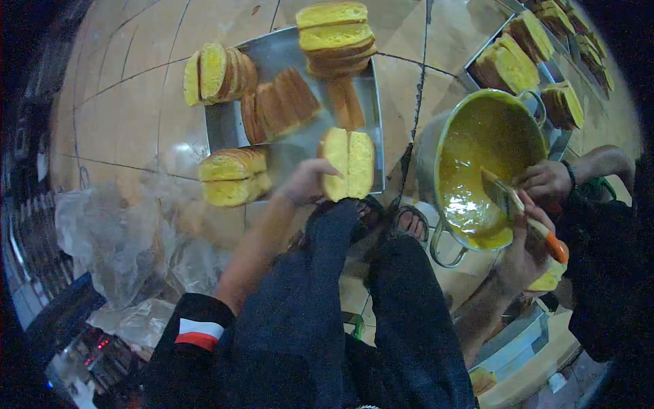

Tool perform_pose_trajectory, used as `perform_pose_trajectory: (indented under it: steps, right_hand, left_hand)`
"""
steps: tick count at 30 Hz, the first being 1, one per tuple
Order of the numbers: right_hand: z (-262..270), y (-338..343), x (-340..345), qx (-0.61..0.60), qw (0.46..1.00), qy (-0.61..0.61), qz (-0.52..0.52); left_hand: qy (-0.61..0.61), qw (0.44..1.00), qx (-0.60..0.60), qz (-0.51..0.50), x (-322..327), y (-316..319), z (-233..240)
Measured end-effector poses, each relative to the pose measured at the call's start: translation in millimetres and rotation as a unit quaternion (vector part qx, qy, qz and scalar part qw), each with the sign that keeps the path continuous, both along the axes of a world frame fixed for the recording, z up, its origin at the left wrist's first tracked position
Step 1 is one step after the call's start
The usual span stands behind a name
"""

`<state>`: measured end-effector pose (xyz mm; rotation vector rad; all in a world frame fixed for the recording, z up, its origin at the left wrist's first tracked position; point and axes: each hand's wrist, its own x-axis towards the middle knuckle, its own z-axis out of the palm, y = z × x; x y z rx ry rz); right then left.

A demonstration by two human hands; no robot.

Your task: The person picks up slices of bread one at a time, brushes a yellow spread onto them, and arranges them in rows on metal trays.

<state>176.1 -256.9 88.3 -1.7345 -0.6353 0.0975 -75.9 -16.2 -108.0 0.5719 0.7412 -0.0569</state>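
Note:
My left hand [310, 180] grips a split bread loaf [349, 163], its two yellow-coated cut faces turned up, above the near right corner of a metal tray [286, 46]. Brown-crusted loaves [278, 105] lie in that tray, and stacks with yellow faces [337, 38] rest around its rim. At the right, my right hand [529, 240] holds a brush [544, 235] with an orange-tipped handle over the near side of a large metal pot [443, 153]. Glossy yellow spread [467, 199] coats the pot's inside. The brush's far end is over the spread.
Another person's hand [549, 179], with a dark wristband, is at the pot's right rim. Behind the pot, a second tray [557, 76] holds yellow-faced bread. Clear plastic bags [117, 245] lie at the left. A further tray [516, 342] stands at the lower right.

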Motion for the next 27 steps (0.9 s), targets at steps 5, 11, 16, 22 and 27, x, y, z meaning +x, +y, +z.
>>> perform_pose_trajectory:
  steps: [5,11,16,22,27]
  right_hand:
    - [-28,18,3,-0.042,0.999,0.007,-0.017]
    - [-34,6,17,-0.065,0.982,0.175,-0.012]
    - [-41,-3,25,-0.085,0.989,0.12,-0.013]
    - [-40,-6,22,0.021,0.974,0.217,-0.064]
    - [-54,-30,35,0.129,0.934,0.321,-0.09]
  left_hand:
    - [-0.046,0.968,0.128,0.21,-77,2,-119]
    - [-0.166,0.92,0.029,0.354,-3,18,-3]
    - [-0.386,0.86,-0.06,0.329,48,42,56]
    - [-0.352,0.858,-0.083,0.364,74,65,58]
    - [-0.379,0.876,-0.101,0.281,85,36,89]
